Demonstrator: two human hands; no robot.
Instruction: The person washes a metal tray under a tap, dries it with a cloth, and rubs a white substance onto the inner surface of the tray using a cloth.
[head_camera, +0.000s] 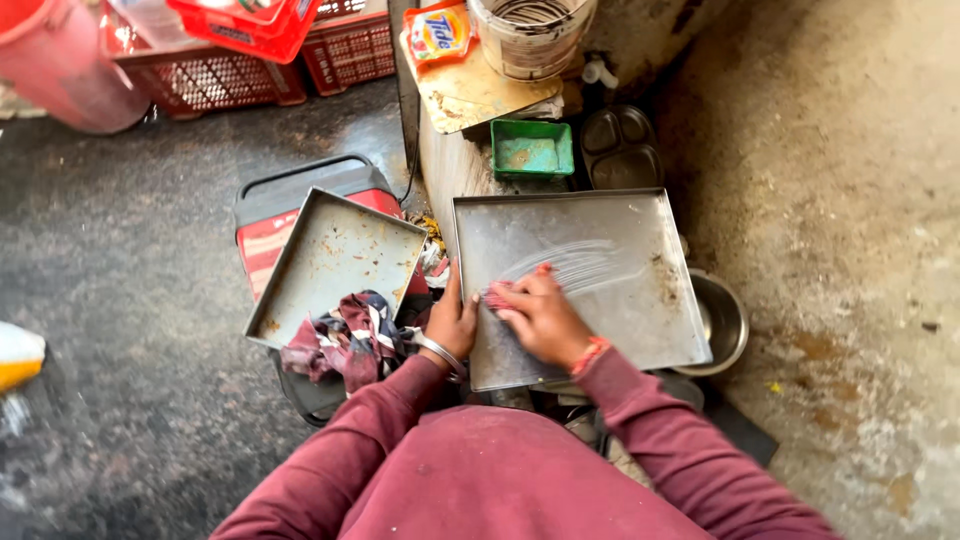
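Head view: scrubber (497, 297) under right hand (543, 318) fingers, on tray (640, 300).

1. The large tray (600, 280) lies at the centre, with the right hand (540, 318) flat on its near left part and a scrubber (497, 296) under the fingers (515, 292).
2. The left hand (452, 322) grips the tray's edge at 9 o'clock.
3. A second tray (335, 262) lies further out at 9 o'clock, a cloth (345, 340) on its near corner.
4. A small tub (532, 150) sits at 12 o'clock, a compartment plate (620, 150) beside it.
5. A bowl (722, 325) lies at 3 o'clock, partly under the tray.
6. Crates (250, 60) stand at 11 o'clock.
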